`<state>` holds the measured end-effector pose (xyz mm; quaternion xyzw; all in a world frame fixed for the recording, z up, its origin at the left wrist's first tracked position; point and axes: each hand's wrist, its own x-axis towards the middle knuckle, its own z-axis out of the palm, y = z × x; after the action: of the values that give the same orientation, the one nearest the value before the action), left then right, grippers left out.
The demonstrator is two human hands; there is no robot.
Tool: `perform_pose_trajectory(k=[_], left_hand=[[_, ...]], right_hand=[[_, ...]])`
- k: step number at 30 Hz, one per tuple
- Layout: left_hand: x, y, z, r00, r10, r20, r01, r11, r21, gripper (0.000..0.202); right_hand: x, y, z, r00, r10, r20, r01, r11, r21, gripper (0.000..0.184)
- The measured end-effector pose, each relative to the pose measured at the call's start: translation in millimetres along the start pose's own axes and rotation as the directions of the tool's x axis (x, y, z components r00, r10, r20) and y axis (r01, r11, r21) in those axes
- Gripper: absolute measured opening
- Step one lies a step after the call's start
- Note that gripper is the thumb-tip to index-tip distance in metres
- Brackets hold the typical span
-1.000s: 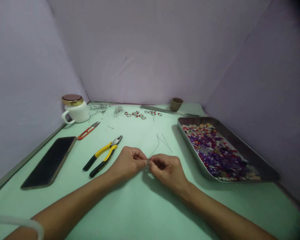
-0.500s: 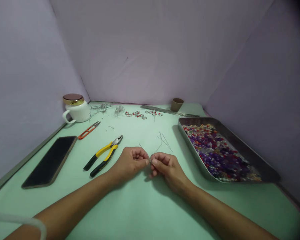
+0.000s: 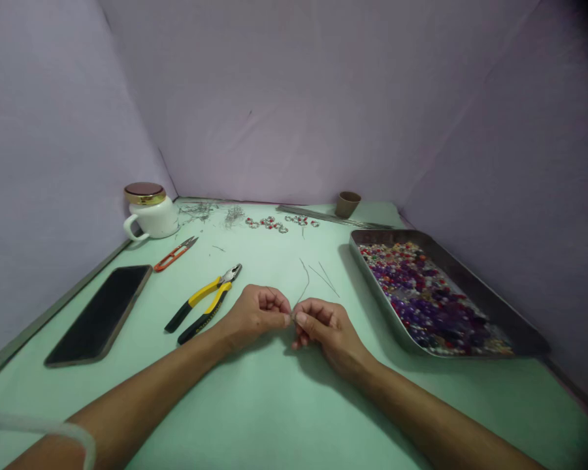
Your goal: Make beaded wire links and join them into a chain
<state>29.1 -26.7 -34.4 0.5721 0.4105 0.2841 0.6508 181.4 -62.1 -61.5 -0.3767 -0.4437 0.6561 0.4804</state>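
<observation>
My left hand (image 3: pixel 255 316) and my right hand (image 3: pixel 326 326) meet over the middle of the green table (image 3: pixel 284 405), fingertips pinched together. Between them they hold a thin grey wire (image 3: pixel 304 284) whose free end curves up and away from the fingers. Whatever sits at the pinch point is too small to name. Two loose wire pieces (image 3: pixel 326 277) lie just beyond my right hand. Yellow-handled pliers (image 3: pixel 203 303) lie a little to the left of my left hand.
A metal tray (image 3: pixel 500 307) of coloured beads stands at the right. At the left lie a black phone (image 3: pixel 100 313), orange snips (image 3: pixel 174 254) and a white lidded mug (image 3: pixel 149 212). Beaded rings (image 3: pixel 274 224), wire scraps, long rods (image 3: pixel 323 215) and a small brown cup (image 3: pixel 347 203) sit at the back.
Both hands stay pinched together in nearly the same spot. The wire's free end has swung between the frames and now curves up above the right hand.
</observation>
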Motion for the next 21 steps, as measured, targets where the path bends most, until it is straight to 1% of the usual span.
perform_pose_trajectory(k=[3,7,10,15,18,21], left_hand=[[0.9,-0.4,-2.5,0.999,0.007,0.051,-0.005,1.0,-0.029,0.011],[1.5,1.7,-2.4,0.999,0.031,0.035,-0.032,0.999,0.043,0.01],[1.5,3.0,-3.4,0.999,0.039,0.003,-0.039,0.992,0.117,0.009],[1.5,1.0,-6.3,0.997,0.042,-0.065,-0.027,0.976,0.216,0.012],[1.9,-0.3,-5.0,0.995,0.043,-0.086,-0.027,0.983,0.184,0.013],[3.3,-2.4,-2.9,0.992,0.033,-0.126,-0.026,0.998,0.052,0.014]], right_hand=[[0.9,0.1,-1.2,1.0,-0.003,0.031,0.003,1.0,0.006,0.017],[2.4,0.5,-2.0,0.998,-0.021,0.058,0.021,1.0,0.002,0.018],[3.0,0.9,-1.5,0.999,-0.021,0.027,0.021,1.0,-0.012,0.019],[4.4,-1.0,1.3,0.998,0.009,-0.069,-0.012,0.999,-0.045,0.021],[4.7,-2.9,2.6,0.994,0.023,-0.111,-0.03,0.998,-0.055,0.022],[4.7,-3.4,2.4,0.994,0.022,-0.105,-0.024,1.0,-0.019,0.021]])
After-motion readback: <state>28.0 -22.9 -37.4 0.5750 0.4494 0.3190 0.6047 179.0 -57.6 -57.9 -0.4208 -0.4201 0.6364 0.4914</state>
